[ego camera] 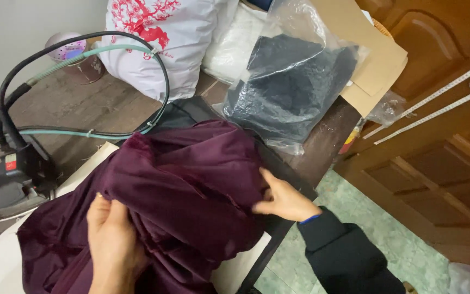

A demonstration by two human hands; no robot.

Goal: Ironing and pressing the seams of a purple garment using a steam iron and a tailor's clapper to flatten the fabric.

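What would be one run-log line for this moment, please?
left hand: grips maroon fabric | right hand: pinches fabric edge | steam iron: at left, untouched | clear bag of dark cloth: behind

Both hands (112,239) (284,198) (fingers curled) gripping

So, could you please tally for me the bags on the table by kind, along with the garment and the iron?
Clear plastic bags holding dark fabric: 1
White printed bags: 1
Maroon garments, gripped by the left hand and right hand: 1
Steam irons: 1
Total: 4
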